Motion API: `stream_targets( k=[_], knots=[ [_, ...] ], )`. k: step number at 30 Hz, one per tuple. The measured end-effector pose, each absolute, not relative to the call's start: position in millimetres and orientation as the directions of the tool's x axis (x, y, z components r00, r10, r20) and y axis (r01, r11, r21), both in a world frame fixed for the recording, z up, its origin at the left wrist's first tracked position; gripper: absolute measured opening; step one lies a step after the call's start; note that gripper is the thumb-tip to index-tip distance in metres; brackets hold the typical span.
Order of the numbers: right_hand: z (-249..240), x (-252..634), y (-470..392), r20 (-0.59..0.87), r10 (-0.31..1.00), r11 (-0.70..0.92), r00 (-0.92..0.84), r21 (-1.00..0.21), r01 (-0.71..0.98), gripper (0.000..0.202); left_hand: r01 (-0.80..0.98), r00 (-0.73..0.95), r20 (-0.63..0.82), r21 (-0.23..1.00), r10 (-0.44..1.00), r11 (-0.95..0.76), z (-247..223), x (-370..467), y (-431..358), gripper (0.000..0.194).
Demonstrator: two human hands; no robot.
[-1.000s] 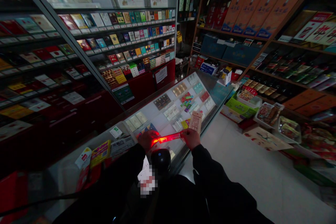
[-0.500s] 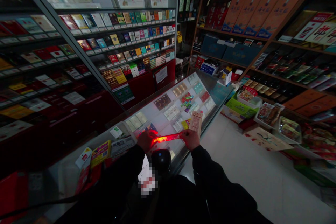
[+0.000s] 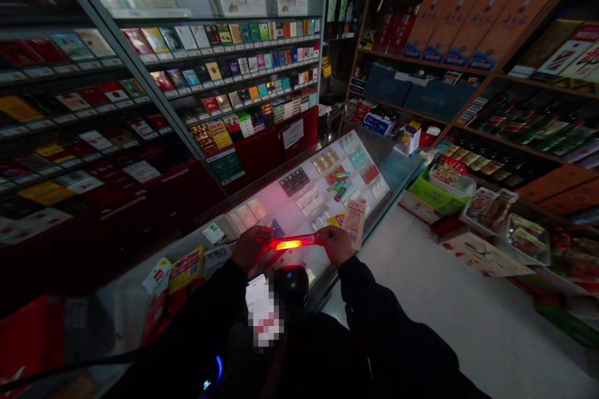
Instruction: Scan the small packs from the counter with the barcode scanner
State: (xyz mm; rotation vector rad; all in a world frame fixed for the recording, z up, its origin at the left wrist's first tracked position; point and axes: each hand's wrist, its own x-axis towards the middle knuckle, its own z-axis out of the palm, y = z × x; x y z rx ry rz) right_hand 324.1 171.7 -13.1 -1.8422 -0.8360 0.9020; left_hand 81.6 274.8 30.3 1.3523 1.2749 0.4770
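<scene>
My left hand pinches one end of a long narrow packet, and my right hand pinches the other. The packet is stretched level between them above the glass counter, lit bright red and yellow, so its print cannot be read. Just below it, nearer my body, stands a black rounded device that looks like a barcode scanner. A white card, partly blurred out, lies left of the device. Beyond my right hand a tan printed packet rests on the counter, beside small bright snack packets.
Under the glass counter are rows of small boxes. Red and yellow packets lie to my left. Shelves of cigarette packs stand ahead, shelves with bottles at right. Tubs of packaged food sit by the floor.
The red light has shifted from beside my left hand toward the packet's middle. My left fingers look less lit. The view has turned slightly left, and both hands still hold the packet.
</scene>
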Motion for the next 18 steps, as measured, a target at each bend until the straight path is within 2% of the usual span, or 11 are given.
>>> stream_targets(
  k=[8, 14, 18],
  knots=[
    [18.9, 272.7, 209.6, -0.195, 0.916, -0.310, 0.349, -0.898, 0.313, 0.012, 0.468, 0.170, -0.261, 0.870, 0.950, 0.155, 52.4, 16.2, 281.6, 0.040],
    [40.5, 215.5, 235.9, -0.134, 0.967, -0.229, 0.216, -0.829, 0.510, 0.010, 0.413, 0.016, -0.313, 0.867, 0.950, 0.279, 66.7, -43.1, 272.2, 0.055],
    [45.9, 181.6, 246.8, -0.166, 0.984, -0.172, 0.068, -0.769, 0.616, 0.009, 0.411, -0.033, -0.337, 0.853, 0.941, 0.320, 70.9, -76.7, 254.9, 0.052]
  ],
)
